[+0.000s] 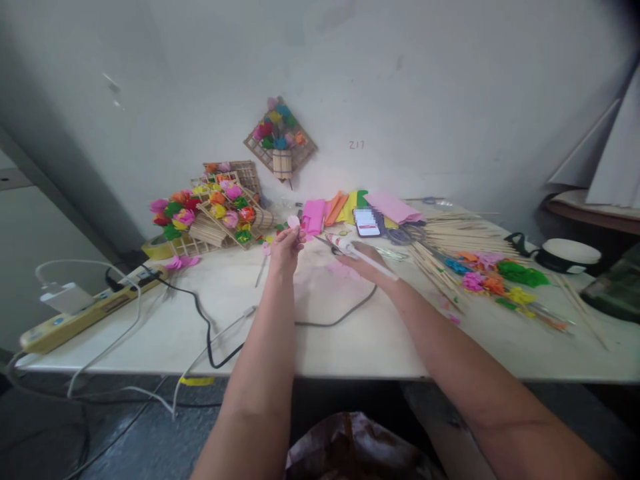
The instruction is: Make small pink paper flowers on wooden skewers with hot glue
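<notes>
Two hands work over the counter (350, 353). Our left hand (287, 248) pinches a pink disc (293, 221) by its lower edge, thumb and fingertips closed, with most of the disc showing above them. It looks like thin paper, so we judge it nearly weightless, soft and easy to crease or tear; a light pinch at the rim should be enough. Our right hand (363, 267) curls around the scissors (327, 244), whose blades point toward the left hand, apart from the disc. These should be stiff, heavier, and best held by the loops. A white tube (373, 262) lies along the right hand; we cannot tell whether it is gripped. Pink paper (314, 215) lies behind, near the phone (366, 222).
</notes>
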Demonstrator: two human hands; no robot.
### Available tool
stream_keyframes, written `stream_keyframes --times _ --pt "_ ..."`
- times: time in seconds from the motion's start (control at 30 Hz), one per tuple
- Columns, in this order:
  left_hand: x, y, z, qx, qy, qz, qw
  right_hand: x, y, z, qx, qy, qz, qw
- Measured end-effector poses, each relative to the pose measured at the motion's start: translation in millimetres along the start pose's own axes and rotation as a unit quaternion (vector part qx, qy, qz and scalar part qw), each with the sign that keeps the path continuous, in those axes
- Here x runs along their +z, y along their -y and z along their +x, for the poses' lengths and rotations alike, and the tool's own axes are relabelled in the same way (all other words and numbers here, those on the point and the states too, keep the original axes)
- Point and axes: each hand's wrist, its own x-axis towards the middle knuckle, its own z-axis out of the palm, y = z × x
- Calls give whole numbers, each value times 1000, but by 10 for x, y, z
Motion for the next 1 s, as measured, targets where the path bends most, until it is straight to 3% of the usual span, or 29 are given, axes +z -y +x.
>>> stream_keyframes --times 0.13,0.37,0.6,0.77,0.9,1.0 --pt "-18 -96 -10 3 -2 -35 999 32 27 -28 -39 17 -217 975" --pt "-7 -216 -59 -9 19 -82 996 139 80 -108 -118 77 -348 927" --pt "30 -133 -48 -16 29 -62 997 348 158 -150 -137 103 -396 902" --pt "80 -19 -70 -17 70 -28 997 477 226 -207 -162 93 -396 899" --pt "129 46 -109 -28 90 7 996 328 247 -185 -166 63 -379 908" --pt "164 91 -131 -37 92 33 995 100 139 -93 -92 -26 -355 930"
